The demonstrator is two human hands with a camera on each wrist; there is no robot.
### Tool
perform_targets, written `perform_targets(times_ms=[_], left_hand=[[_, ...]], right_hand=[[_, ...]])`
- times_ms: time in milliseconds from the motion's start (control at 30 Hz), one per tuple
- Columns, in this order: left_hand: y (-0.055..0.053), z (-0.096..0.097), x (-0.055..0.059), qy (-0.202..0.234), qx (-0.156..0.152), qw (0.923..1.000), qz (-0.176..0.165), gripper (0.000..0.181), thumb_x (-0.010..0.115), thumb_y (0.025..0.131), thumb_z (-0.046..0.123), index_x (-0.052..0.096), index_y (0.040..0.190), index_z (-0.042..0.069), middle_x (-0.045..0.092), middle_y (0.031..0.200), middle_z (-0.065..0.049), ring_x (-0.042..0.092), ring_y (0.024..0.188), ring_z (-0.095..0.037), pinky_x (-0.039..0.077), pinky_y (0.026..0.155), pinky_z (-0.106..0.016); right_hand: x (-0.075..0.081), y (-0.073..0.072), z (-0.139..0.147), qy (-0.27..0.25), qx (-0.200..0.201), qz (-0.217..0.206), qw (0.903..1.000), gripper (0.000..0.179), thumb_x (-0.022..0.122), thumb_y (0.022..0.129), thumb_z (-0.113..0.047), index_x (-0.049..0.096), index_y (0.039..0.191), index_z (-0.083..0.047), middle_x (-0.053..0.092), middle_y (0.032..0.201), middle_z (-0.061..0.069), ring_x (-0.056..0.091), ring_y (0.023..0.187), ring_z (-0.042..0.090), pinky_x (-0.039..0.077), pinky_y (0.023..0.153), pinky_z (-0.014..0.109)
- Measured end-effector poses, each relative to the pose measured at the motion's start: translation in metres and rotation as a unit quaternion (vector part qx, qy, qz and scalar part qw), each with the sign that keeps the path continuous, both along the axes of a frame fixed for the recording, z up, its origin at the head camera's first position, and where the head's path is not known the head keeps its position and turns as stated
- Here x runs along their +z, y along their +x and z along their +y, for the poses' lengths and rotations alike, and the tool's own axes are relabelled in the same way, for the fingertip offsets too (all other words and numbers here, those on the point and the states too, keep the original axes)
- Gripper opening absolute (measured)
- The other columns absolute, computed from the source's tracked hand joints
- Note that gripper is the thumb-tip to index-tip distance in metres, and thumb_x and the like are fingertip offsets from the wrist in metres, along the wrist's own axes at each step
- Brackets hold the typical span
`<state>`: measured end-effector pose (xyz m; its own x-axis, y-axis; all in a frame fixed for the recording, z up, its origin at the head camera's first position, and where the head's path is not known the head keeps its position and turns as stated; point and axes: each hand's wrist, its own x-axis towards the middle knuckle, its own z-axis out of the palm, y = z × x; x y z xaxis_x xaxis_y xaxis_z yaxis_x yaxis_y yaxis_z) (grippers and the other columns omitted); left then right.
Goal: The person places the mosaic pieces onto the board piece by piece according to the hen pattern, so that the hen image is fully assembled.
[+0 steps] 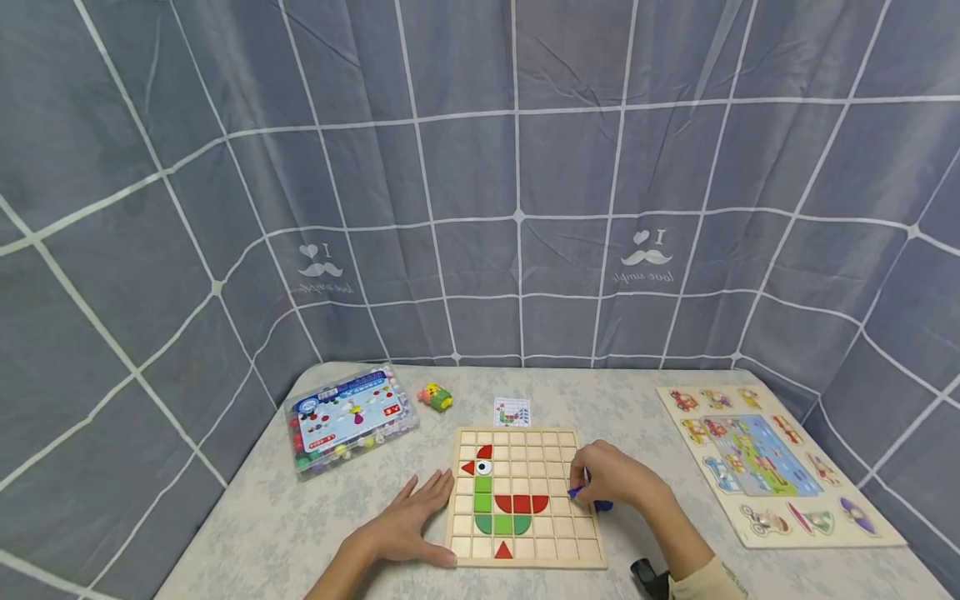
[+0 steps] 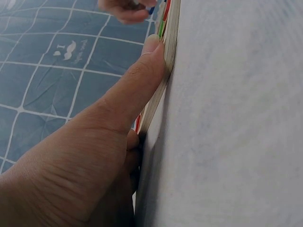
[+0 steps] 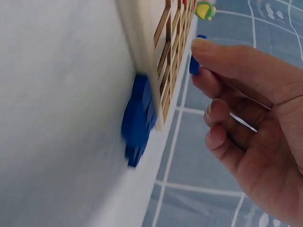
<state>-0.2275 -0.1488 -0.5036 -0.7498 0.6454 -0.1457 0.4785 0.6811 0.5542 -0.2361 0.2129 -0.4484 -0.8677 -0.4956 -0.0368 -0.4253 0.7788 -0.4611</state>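
A square wooden grid board (image 1: 546, 467) lies flat, with red and green tiles laid in a duck-like figure and a round eye tile (image 1: 483, 467) near its top left. My left hand (image 1: 408, 521) rests at the board's left side, fingers spread and thumb against the edge, as the left wrist view also shows. Over the right-hand columns, my right hand (image 1: 611, 473) pinches a small blue tile (image 3: 195, 61) between thumb and forefinger. Its other fingers curl loosely below. A small pile of blue tiles (image 3: 138, 118) lies against the board's right edge, partly covered by this hand in the head view.
Behind the board lie a pattern card (image 1: 512, 412) and a small colourful toy (image 1: 436, 397). A clear case of coloured beads (image 1: 351, 417) lies at the back left, a picture puzzle board (image 1: 780, 467) at the right. A black object (image 1: 649, 577) is by the right wrist.
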Motion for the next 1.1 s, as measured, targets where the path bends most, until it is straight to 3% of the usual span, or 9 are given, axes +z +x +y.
perform_targets(times_ms=[300, 533, 833, 1100], left_hand=[[0.001, 0.0, 0.0, 0.001, -0.005, 1.0, 0.004, 0.111, 0.072, 0.075, 0.062, 0.021, 0.154, 0.004, 0.017, 0.164, -0.011, 0.014, 0.152, -0.034, 0.002, 0.121, -0.061], [-0.002, 0.0, -0.003, -0.004, -0.002, 1.0, 0.0, 0.112, 0.072, 0.075, 0.064, 0.02, 0.155, 0.005, 0.016, 0.164, -0.009, 0.012, 0.152, -0.031, 0.002, 0.122, -0.059], [-0.001, 0.001, -0.004, -0.004, -0.004, 1.0, -0.001, 0.112, 0.072, 0.075, 0.063, 0.02, 0.155, 0.005, 0.016, 0.164, -0.01, 0.013, 0.152, -0.031, 0.002, 0.122, -0.059], [0.0, 0.0, -0.003, -0.003, -0.002, 1.0, 0.009, 0.112, 0.073, 0.074, 0.063, 0.021, 0.155, 0.005, 0.018, 0.164, -0.009, 0.014, 0.152, -0.031, 0.003, 0.122, -0.059]], right_hand=[[-0.002, -0.018, -0.032, 0.048, 0.038, 0.037, 0.9974, 0.016, 0.084, 0.072, -0.011, 0.072, 0.07, -0.021, 0.064, 0.071, -0.014, 0.052, 0.072, 0.003, 0.048, 0.064, 0.023], [0.0, -0.023, -0.049, 0.093, 0.037, 0.013, 0.9949, 0.016, 0.084, 0.075, -0.014, 0.072, 0.069, -0.024, 0.061, 0.069, -0.017, 0.052, 0.075, 0.005, 0.05, 0.067, 0.025], [0.0, -0.026, -0.054, 0.078, 0.044, -0.024, 0.9957, 0.018, 0.084, 0.071, -0.003, 0.074, 0.072, -0.018, 0.066, 0.071, -0.01, 0.055, 0.065, 0.002, 0.049, 0.058, 0.019], [0.0, -0.027, -0.056, 0.073, 0.047, -0.019, 0.996, 0.018, 0.085, 0.07, -0.002, 0.076, 0.074, -0.016, 0.068, 0.072, -0.008, 0.057, 0.066, 0.003, 0.05, 0.06, 0.019]])
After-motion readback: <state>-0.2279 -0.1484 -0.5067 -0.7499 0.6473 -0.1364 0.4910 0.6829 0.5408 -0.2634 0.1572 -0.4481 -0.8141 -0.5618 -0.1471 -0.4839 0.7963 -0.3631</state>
